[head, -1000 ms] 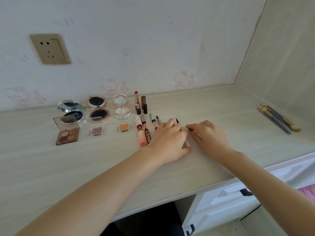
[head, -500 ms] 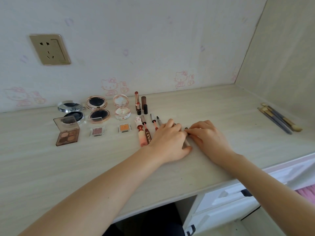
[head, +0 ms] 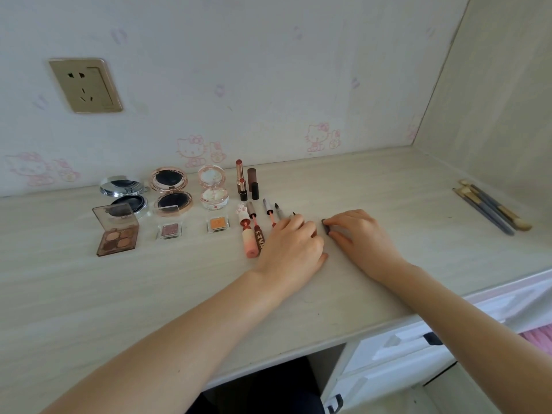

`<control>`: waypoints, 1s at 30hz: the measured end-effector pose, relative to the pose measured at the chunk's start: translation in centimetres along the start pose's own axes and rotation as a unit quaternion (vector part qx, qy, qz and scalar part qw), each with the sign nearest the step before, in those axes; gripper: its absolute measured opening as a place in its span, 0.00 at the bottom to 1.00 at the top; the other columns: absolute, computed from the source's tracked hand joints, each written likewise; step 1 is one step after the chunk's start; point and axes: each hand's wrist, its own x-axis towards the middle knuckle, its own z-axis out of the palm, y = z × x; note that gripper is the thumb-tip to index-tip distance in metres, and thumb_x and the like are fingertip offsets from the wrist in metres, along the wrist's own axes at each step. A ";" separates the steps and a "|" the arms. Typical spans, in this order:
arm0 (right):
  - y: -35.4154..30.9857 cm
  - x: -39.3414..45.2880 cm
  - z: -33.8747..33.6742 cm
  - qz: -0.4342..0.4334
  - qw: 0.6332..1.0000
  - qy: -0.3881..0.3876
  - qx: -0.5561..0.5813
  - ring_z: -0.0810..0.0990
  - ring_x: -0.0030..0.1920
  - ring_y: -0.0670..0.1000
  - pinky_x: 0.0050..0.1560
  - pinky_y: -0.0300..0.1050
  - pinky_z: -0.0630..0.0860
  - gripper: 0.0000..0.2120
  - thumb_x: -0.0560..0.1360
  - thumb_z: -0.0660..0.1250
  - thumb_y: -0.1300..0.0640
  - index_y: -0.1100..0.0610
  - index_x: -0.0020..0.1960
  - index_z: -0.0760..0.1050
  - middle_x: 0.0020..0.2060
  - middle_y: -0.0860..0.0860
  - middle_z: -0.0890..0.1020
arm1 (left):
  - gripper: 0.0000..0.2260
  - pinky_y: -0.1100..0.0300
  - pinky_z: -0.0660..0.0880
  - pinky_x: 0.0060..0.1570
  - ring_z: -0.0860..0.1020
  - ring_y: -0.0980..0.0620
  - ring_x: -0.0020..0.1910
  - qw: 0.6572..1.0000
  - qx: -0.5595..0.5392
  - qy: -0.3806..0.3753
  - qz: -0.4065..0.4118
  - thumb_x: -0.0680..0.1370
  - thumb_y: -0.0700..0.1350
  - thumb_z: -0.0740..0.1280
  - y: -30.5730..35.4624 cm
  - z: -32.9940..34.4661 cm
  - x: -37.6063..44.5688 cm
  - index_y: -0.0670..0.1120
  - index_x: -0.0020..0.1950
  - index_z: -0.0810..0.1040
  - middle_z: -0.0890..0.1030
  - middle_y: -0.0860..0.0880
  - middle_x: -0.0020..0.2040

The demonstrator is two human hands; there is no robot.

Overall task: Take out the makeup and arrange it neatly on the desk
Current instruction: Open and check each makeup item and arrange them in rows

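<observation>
Two hands lay low on the desk (head: 388,189), side by side and almost touching, at the right end of a row of slim makeup sticks. The left hand (head: 291,246) rested knuckles-up with its fingers curled down over the near ends of the last sticks; whether it truly gripped one could not be told, since the palm hid them. The right hand (head: 363,239) had its fingertips drawn together on a small dark piece (head: 324,221), probably a cap or the tip of a pencil, pinched just beside the left hand's knuckles.

The sticks that showed, a pink tube (head: 248,234), a brown tube (head: 257,233), a thin wand (head: 269,213) and a dark pen (head: 279,211), lay parallel, their long axes running away from the person toward the wall (head: 268,70). The item being handled sat between the two hands, at the open right end of that row, so either hand was on it, the right one slightly nearer its far tip. As a judgement, the coming move turned on swinging that piece in line with its neighbours, pointing away from the body and close beside the pen.

Further left stood compacts (head: 170,189) and shadow pans in rows. Well apart on the right, a bundle of brushes (head: 490,209) lay slanted near the side wall, nearer the right hand and seemingly not yet sorted.
</observation>
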 end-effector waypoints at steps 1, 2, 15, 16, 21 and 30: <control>-0.1 0.3 0.2 -0.001 1.000 -0.001 0.003 0.76 0.58 0.55 0.56 0.51 0.74 0.10 0.76 0.66 0.62 0.58 0.56 0.81 0.52 0.52 0.83 | 0.12 0.51 0.72 0.53 0.76 0.45 0.51 1.000 0.006 -0.001 -0.002 0.77 0.49 0.63 -0.1 0.0 0.1 0.44 0.45 0.83 0.80 0.47 0.44; -0.1 0.5 0.3 -0.003 1.000 -0.002 0.005 0.76 0.58 0.56 0.56 0.51 0.74 0.10 0.76 0.66 0.62 0.59 0.56 0.81 0.52 0.52 0.83 | 0.11 0.51 0.72 0.53 0.76 0.44 0.50 1.000 0.011 -0.003 -0.005 0.76 0.48 0.64 -0.2 0.0 0.1 0.44 0.44 0.83 0.81 0.48 0.43; -1.1 3.2 1.7 -0.021 0.999 -0.022 0.045 0.77 0.56 0.55 0.56 0.47 0.72 0.10 0.76 0.65 0.63 0.58 0.55 0.81 0.50 0.54 0.83 | 0.12 0.56 0.65 0.60 0.72 0.48 0.57 0.997 -0.010 -0.019 -0.076 0.80 0.46 0.57 -0.8 0.5 1.4 0.46 0.54 0.79 0.81 0.49 0.51; -1.1 3.3 1.7 -0.023 0.998 -0.021 0.048 0.77 0.55 0.55 0.56 0.47 0.72 0.10 0.76 0.65 0.63 0.58 0.55 0.81 0.50 0.54 0.83 | 0.12 0.56 0.64 0.60 0.72 0.48 0.57 0.997 -0.011 -0.020 -0.078 0.80 0.46 0.57 -0.9 0.5 1.6 0.46 0.55 0.79 0.81 0.49 0.52; -0.9 3.3 1.6 -0.022 0.998 -0.026 0.052 0.77 0.56 0.53 0.57 0.44 0.72 0.11 0.77 0.64 0.62 0.56 0.56 0.81 0.52 0.52 0.83 | 0.12 0.57 0.64 0.59 0.72 0.48 0.58 0.995 -0.019 -0.026 -0.093 0.79 0.45 0.58 -1.2 0.7 1.9 0.45 0.56 0.79 0.81 0.48 0.52; 0.4 2.5 -0.5 0.004 0.999 -0.021 0.031 0.75 0.62 0.51 0.62 0.43 0.70 0.13 0.77 0.64 0.61 0.57 0.61 0.78 0.58 0.51 0.81 | 0.10 0.56 0.71 0.52 0.73 0.51 0.55 0.994 -0.066 0.013 -0.089 0.77 0.48 0.63 -1.1 1.0 1.9 0.47 0.52 0.81 0.82 0.54 0.51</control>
